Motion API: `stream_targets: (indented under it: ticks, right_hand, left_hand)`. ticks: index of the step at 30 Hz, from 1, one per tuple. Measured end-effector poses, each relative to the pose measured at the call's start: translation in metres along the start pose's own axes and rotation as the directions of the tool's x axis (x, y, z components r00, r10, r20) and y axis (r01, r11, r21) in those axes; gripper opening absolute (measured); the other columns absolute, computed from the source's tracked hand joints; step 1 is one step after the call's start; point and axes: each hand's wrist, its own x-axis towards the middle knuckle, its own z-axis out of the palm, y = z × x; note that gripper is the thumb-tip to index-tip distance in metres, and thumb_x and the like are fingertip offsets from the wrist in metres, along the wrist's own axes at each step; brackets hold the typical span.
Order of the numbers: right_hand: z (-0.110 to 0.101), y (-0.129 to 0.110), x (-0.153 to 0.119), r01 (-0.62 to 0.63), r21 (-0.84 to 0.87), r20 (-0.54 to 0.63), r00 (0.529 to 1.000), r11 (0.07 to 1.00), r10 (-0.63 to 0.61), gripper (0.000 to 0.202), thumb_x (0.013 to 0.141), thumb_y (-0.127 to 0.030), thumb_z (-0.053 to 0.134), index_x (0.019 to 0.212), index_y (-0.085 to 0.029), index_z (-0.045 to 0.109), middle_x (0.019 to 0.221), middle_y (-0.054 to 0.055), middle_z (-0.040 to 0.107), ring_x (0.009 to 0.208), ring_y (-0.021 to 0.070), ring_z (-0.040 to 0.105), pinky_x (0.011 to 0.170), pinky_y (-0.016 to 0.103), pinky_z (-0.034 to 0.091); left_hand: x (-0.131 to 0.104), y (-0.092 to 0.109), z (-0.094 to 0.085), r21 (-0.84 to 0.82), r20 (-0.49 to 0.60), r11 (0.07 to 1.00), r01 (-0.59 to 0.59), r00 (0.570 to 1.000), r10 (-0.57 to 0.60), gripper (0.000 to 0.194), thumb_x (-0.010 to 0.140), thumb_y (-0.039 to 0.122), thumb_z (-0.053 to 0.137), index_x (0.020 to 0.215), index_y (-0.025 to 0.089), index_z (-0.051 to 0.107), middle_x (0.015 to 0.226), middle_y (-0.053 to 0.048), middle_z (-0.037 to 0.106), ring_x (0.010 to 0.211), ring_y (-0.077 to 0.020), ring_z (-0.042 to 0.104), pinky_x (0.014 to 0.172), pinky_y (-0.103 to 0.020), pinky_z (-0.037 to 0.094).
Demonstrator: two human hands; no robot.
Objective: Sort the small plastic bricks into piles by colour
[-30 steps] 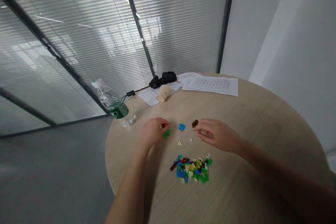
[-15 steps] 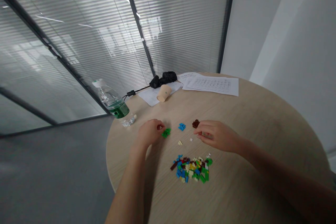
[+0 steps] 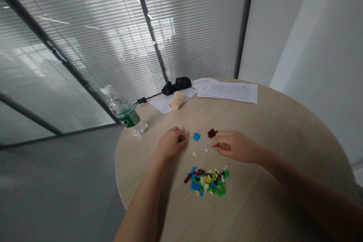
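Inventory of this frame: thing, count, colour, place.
Brick pile: 1, multicoloured, near side
Blue pieces: cluster, blue, centre
Brown pieces: cluster, brown, centre right
Green pieces: unclear, green, centre left
Yellow pieces: few, yellow, beyond pile
White piece: 1, white, beyond pile
Bottle: 1, clear, left edge
Small item: 1, white, by bottle
Papers: several, white, far side
Cup: 1, tan, by papers
Bundle: 1, black, far edge
Cable: 1, black, far left
Table: 1, beige, centre
Blinds: several, grey, behind
Wall: 1, white, right
Floor: 1, grey, left
Left hand: 1, at green pieces
Right hand: 1, by brown pieces

Dim light, streaky glare on blinds, soft shadows on tabletop
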Motion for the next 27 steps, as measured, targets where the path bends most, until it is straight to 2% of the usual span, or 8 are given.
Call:
stream_targets:
  ticks: [4, 8, 10, 13, 17, 20, 24, 27]
  right_hand:
    - [-0.005, 0.000, -0.003, -0.073, 0.093, 0.202, 0.978, 0.993, 0.053, 0.012, 0.075, -0.017, 0.055, 0.077, -0.016, 0.066, 0.069, 0.002, 0.061, 0.058, 0.0101, 0.050, 0.056, 0.021, 0.036]
    - [-0.009, 0.002, -0.007, -0.162, 0.165, 0.392, 0.916, 0.973, 0.086, 0.014, 0.066, -0.013, 0.055, 0.073, -0.013, 0.067, 0.064, 0.001, 0.061, 0.053, 0.0088, 0.050, 0.051, 0.019, 0.036]
    - [-0.009, 0.004, -0.008, -0.194, 0.179, 0.446, 0.890, 0.964, 0.096, 0.017, 0.064, -0.013, 0.055, 0.075, -0.013, 0.068, 0.063, 0.001, 0.061, 0.053, 0.0089, 0.051, 0.050, 0.018, 0.037]
    - [-0.007, 0.007, -0.009, -0.199, 0.196, 0.469, 0.879, 0.960, 0.086, 0.018, 0.063, -0.013, 0.056, 0.075, -0.014, 0.068, 0.063, 0.001, 0.061, 0.055, 0.0093, 0.052, 0.050, 0.018, 0.037]
    - [-0.004, 0.009, -0.011, -0.167, 0.205, 0.445, 0.893, 0.965, 0.060, 0.015, 0.065, -0.012, 0.055, 0.072, -0.015, 0.068, 0.062, 0.000, 0.060, 0.054, 0.0088, 0.052, 0.050, 0.018, 0.037]
    - [-0.003, 0.010, -0.011, -0.128, 0.189, 0.394, 0.918, 0.974, 0.044, 0.015, 0.066, -0.010, 0.054, 0.071, -0.016, 0.067, 0.061, -0.001, 0.060, 0.052, 0.0087, 0.051, 0.049, 0.018, 0.036]
    - [-0.003, 0.006, -0.004, -0.087, 0.097, 0.137, 0.988, 0.991, 0.073, 0.009, 0.071, -0.012, 0.056, 0.071, -0.017, 0.064, 0.066, 0.000, 0.060, 0.057, 0.0103, 0.051, 0.055, 0.021, 0.037]
    - [0.000, 0.001, 0.001, -0.041, 0.082, -0.069, 0.997, 0.996, 0.046, 0.008, 0.079, -0.017, 0.054, 0.074, -0.017, 0.061, 0.075, 0.002, 0.060, 0.067, 0.0122, 0.054, 0.062, 0.023, 0.040]
  left_hand:
    - [0.001, 0.002, 0.000, 0.027, -0.002, 1.000, 0.011, 1.000, -0.011, 0.011, 0.074, 0.021, 0.053, 0.073, 0.017, 0.062, 0.083, -0.004, 0.057, 0.073, -0.0145, 0.055, 0.066, -0.023, 0.042]
    - [0.000, 0.001, -0.001, 0.062, 0.003, 0.997, 0.035, 0.999, -0.036, 0.011, 0.073, 0.020, 0.051, 0.072, 0.018, 0.062, 0.081, -0.004, 0.057, 0.072, -0.0143, 0.054, 0.066, -0.024, 0.041]
    - [0.000, 0.001, -0.001, 0.075, 0.004, 0.996, 0.042, 0.999, -0.042, 0.012, 0.073, 0.020, 0.051, 0.072, 0.018, 0.062, 0.081, -0.004, 0.057, 0.072, -0.0143, 0.054, 0.065, -0.023, 0.041]
    - [-0.001, 0.002, -0.002, 0.092, 0.008, 0.994, 0.054, 0.998, -0.055, 0.013, 0.075, 0.022, 0.050, 0.073, 0.018, 0.062, 0.082, -0.004, 0.057, 0.071, -0.0139, 0.054, 0.064, -0.023, 0.040]
    - [-0.001, 0.004, -0.004, 0.077, -0.032, 0.996, 0.037, 0.999, -0.035, 0.016, 0.078, 0.026, 0.049, 0.076, 0.018, 0.063, 0.085, -0.004, 0.058, 0.073, -0.0145, 0.055, 0.066, -0.024, 0.041]
    - [-0.001, 0.007, -0.004, -0.004, -0.070, 1.000, -0.005, 0.998, 0.005, 0.017, 0.079, 0.026, 0.049, 0.079, 0.018, 0.064, 0.086, -0.005, 0.059, 0.077, -0.0149, 0.055, 0.069, -0.024, 0.042]
    - [0.001, 0.020, -0.001, -0.207, -0.054, 0.970, -0.124, 0.992, 0.115, 0.016, 0.078, 0.022, 0.050, 0.078, 0.016, 0.064, 0.081, -0.003, 0.060, 0.074, -0.0130, 0.054, 0.069, -0.022, 0.041]
    - [0.000, 0.034, 0.002, -0.376, -0.032, 0.906, -0.196, 0.980, 0.198, 0.019, 0.081, 0.026, 0.050, 0.078, 0.014, 0.064, 0.075, -0.002, 0.058, 0.068, -0.0107, 0.052, 0.063, -0.021, 0.039]
